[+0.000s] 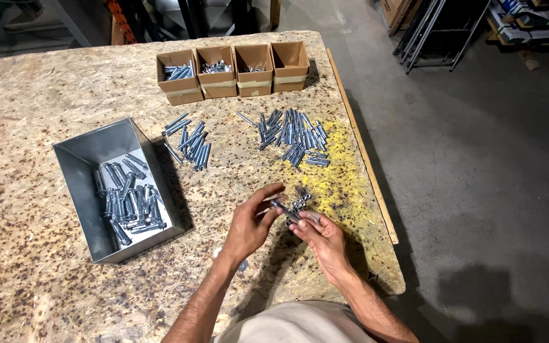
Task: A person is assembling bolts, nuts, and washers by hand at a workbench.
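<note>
Over a chipboard desk [46, 101], the left hand [249, 225] and right hand [319, 236] grip one bolt [285, 210] between them, perhaps fitting a nut. A small nut pile [300, 202] lies just beyond; a grey metal bin [81, 184] holds bolts.

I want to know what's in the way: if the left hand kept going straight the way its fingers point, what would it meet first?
Most likely the bolt held between both hands, then the small pile of nuts just past it. The left hand points up and right; depth is hard to judge.
</note>
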